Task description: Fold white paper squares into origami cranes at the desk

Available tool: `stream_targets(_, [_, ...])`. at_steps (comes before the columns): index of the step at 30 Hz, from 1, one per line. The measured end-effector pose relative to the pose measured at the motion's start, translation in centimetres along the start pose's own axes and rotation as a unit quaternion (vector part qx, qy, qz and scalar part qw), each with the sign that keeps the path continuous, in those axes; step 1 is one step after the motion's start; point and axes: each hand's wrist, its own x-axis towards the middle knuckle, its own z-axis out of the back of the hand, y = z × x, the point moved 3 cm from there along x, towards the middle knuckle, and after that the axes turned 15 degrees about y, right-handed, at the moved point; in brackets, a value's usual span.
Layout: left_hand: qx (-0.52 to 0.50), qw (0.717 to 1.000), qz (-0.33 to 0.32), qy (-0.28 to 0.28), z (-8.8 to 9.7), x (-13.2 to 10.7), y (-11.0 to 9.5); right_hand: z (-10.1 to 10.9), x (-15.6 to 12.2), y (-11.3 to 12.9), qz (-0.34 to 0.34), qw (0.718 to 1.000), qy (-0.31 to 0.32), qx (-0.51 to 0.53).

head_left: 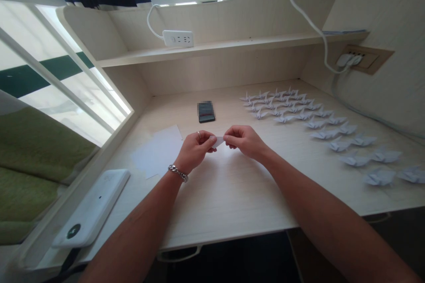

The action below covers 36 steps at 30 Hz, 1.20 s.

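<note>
Between my two hands is a small piece of folded white paper [218,142], held just above the middle of the desk. My left hand [198,147], with a ring and a chain bracelet on the wrist, pinches its left end between thumb and fingers. The thumb and forefinger of my right hand [243,139] grip the right tip. Part of the paper is hidden behind the left fingers. A loose stack of white paper sheets [159,148] lies left of my left hand. Rows of folded paper cranes [297,108] stand to the right.
A small dark object, partly blurred out [206,112], lies behind my hands. At the left edge sits a white power bank-like box [94,208]. A power strip [178,38] rests on the shelf [226,46], and a white cable runs to the wall socket [365,59].
</note>
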Motion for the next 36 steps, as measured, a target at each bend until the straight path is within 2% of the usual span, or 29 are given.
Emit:
stream_targets(5, [0.068, 0.997, -0.018, 0.023, -0.4, 0.0, -0.3, -0.6, 0.0, -0.1, -0.013, 0.997, 0.026, -0.075])
stream_targets(9, [0.062, 0.998, -0.014, 0.014, 0.1, 0.0, -0.4, -0.3, 0.0, -0.2, -0.018, 0.997, 0.03, -0.068])
stream_targets(13, [-0.002, 0.999, -0.009, -0.049, 1.5, -0.2, -0.4, 0.8, -0.1, -0.1, -0.026, 1.0, 0.007, -0.01])
stream_targets(16, [-0.05, 0.995, -0.007, -0.089, 1.8, -0.4, -0.4, 0.9, -0.2, -0.1, -0.038, 0.998, -0.018, 0.041])
stream_targets(20, [-0.062, 0.996, 0.001, -0.059, 0.8, -0.3, -0.4, -0.3, 0.1, 0.0, -0.039, 0.997, 0.007, 0.069])
stream_targets(25, [-0.063, 0.997, 0.036, 0.023, 0.7, -0.4, -0.4, -0.3, 0.1, -0.2, -0.061, 0.989, -0.024, 0.133])
stream_targets(28, [-0.039, 0.999, 0.003, 0.001, 1.3, -0.6, -0.7, 0.0, 0.2, -0.2, -0.087, 0.984, -0.023, 0.154])
stream_targets(32, [-0.006, 0.999, -0.05, -0.005, 1.3, -0.7, -0.9, 0.0, 1.1, 0.2, -0.121, 0.983, 0.014, 0.141])
stream_targets(36, [0.025, 0.997, -0.072, -0.019, 1.1, -0.6, -0.8, -0.4, 2.8, 0.6, -0.106, 0.988, 0.011, 0.109])
